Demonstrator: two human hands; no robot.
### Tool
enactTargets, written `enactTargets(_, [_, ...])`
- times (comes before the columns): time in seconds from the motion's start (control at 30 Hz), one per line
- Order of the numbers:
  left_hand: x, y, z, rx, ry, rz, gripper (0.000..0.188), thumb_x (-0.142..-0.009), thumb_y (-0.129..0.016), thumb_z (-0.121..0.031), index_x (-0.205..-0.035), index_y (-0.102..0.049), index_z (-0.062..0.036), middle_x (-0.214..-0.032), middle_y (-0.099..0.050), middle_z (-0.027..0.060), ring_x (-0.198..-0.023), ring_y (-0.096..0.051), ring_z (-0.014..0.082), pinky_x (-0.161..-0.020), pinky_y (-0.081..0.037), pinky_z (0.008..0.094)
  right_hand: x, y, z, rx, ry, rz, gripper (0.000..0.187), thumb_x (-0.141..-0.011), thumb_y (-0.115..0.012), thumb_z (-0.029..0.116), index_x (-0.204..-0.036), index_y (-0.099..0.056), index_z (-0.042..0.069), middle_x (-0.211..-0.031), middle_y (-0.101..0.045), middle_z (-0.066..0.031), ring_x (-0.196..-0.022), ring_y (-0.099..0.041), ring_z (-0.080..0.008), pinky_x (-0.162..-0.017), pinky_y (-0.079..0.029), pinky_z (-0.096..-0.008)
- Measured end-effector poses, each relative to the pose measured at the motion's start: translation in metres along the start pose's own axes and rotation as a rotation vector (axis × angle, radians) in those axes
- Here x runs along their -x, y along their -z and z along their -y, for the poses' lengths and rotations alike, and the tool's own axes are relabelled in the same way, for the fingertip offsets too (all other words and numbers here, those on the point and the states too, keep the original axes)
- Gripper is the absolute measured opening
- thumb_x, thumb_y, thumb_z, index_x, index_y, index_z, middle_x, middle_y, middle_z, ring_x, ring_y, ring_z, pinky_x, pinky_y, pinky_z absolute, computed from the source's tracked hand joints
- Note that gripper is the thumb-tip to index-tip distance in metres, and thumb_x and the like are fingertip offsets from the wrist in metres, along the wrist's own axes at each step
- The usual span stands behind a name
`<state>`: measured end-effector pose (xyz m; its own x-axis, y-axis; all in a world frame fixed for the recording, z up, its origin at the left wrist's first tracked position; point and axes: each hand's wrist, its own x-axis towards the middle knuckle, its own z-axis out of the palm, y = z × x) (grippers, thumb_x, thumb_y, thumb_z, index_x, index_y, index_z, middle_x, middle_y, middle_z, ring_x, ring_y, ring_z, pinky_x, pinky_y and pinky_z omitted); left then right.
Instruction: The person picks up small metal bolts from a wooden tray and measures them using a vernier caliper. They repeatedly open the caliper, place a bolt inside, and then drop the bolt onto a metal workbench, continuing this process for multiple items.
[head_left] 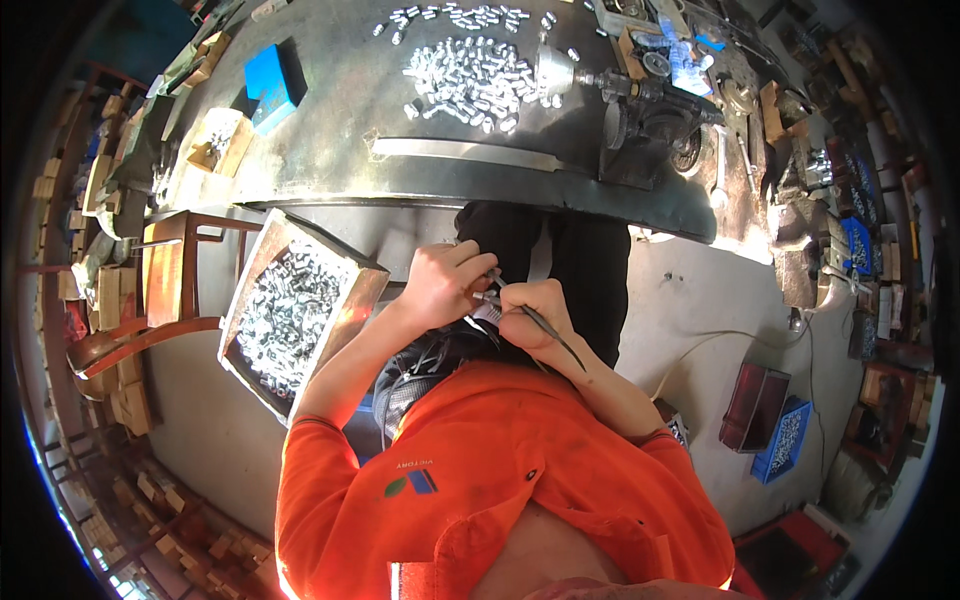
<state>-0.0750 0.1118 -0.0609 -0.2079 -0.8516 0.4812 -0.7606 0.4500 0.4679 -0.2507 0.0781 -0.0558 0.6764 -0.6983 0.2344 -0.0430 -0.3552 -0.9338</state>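
In the head view, the left hand [445, 285] is curled in over the lap, fingers bent, pinching a small metal part [487, 297] mostly hidden by the grip; its exact shape cannot be told. This part sits between the two hands. The right hand [540, 315] is just beside it, closed around a slim dark rod-like tool [560, 345], whose rear end sticks out over the wrist toward the forearm.

The orange shirt [600, 450] bears a chest print [410, 483]: one short line of capital lettering, upside down in this view, beside an emblem in green and blue.

Near the left forearm stands an open wooden box [350, 325] full of small silvery metal fittings, with a wooden stool [165, 275] past it. On the metal-topped workbench [340, 60] lie a pile of similar fittings [465, 80], a flat metal bar [465, 153] near the front edge, and a blue box [268, 85]. A bench-mounted machine [635, 110] stands right of the pile, and an open-ended wrench [721, 160] lies beyond it. On the floor to the right, a dark red bin [755, 400] stands beside a blue crate [803, 410] of small parts.
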Motion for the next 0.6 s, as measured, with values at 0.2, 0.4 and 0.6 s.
enactTargets(0.2, [-0.014, 0.008, 0.029, -0.165, 0.026, 0.039, 0.012, -0.070, -0.064, -0.012, -0.081, -0.059, -0.0079, -0.066, -0.051, 0.0071, -0.050, -0.054, 0.0275, -0.045, -0.043, 0.0374, 0.019, 0.022, -0.001, -0.251, -0.181, -0.087, 0.030, -0.062, -0.048, -0.017, -0.048, -0.030, 0.002, -0.046, -0.038, -0.0025, -0.045, -0.057, -0.0145, -0.038, -0.038, -0.0247])
enactTargets(0.4, [-0.081, 0.006, 0.096, -0.382, 0.082, 0.026, 0.017, -0.082, -0.059, -0.025, -0.084, -0.063, -0.0085, -0.065, -0.059, 0.0107, -0.053, -0.057, 0.0311, -0.052, -0.046, 0.0403, 0.029, 0.032, 0.003, -0.367, -0.163, -0.138, 0.028, -0.066, -0.044, -0.018, -0.048, -0.035, 0.001, -0.050, -0.042, -0.0043, -0.045, -0.056, -0.0147, -0.038, -0.040, -0.0251])
enactTargets(0.6, [-0.153, 0.063, 0.100, 0.373, 0.587, -0.424, 0.027, -0.087, -0.063, -0.027, -0.096, -0.067, -0.0020, -0.052, -0.053, -0.0003, -0.044, -0.048, 0.0055, -0.046, -0.042, 0.0238, 0.029, 0.023, 0.001, -0.375, -0.184, -0.110, 0.027, -0.065, -0.047, -0.017, -0.049, -0.034, 0.001, -0.054, -0.044, -0.0047, -0.045, -0.055, -0.0144, -0.041, -0.042, -0.0259])
